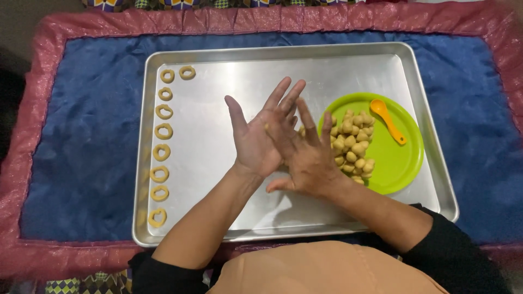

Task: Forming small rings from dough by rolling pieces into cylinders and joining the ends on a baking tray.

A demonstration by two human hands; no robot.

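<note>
While the left hand (253,141) lies palm up over the metal tray (218,71), the right hand (305,155) presses flat across it, fingers spread, a sliver of yellow dough (266,127) just showing between the palms. Dough rings (163,130) line the tray's left edge. Right of the hands, dough balls (353,147) and an orange spoon (387,120) rest on a green plate (397,163).

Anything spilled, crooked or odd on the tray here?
Nothing stands out. The dough rings sit in a neat column along the left of the tray, the dough balls stay on the green plate with the orange spoon, and both palms press together.
</note>
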